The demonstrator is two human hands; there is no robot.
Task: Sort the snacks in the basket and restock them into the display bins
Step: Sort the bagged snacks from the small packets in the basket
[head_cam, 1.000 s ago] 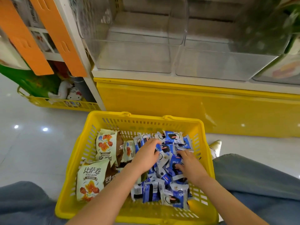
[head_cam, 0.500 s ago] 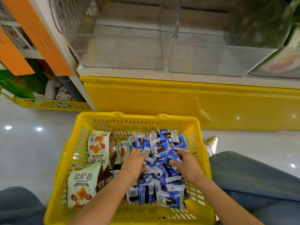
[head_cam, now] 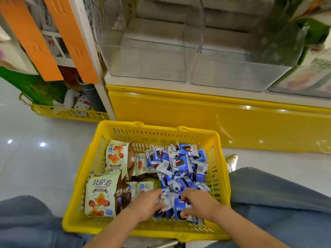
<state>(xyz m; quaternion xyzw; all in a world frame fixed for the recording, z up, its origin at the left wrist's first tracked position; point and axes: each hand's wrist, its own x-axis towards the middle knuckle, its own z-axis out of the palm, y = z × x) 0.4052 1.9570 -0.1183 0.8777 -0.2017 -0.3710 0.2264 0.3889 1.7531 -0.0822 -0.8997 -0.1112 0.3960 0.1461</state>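
A yellow basket (head_cam: 154, 132) stands on the floor between my knees. Its right half holds a heap of small blue-and-white cookie packets (head_cam: 179, 163). Its left half holds large cream-and-brown snack bags (head_cam: 102, 194) and a few small cream packets (head_cam: 141, 162). My left hand (head_cam: 147, 204) and my right hand (head_cam: 198, 203) are at the near end of the blue heap, fingers curled around blue packets gathered between them. Two clear display bins (head_cam: 148, 68) (head_cam: 238, 76) sit on the shelf above, with nothing visible inside.
The bins rest on a white shelf over a yellow cabinet front (head_cam: 206, 120). A third bin (head_cam: 308, 81) at right holds pale packets. Left of the shelf are orange panels (head_cam: 71, 38) and a second yellow basket (head_cam: 71, 113) with plush toys. My jeans-clad legs flank the basket.
Both hands have drawn back from the middle of the blue heap to its near end and closed on packets there. The camera view has tilted slightly.
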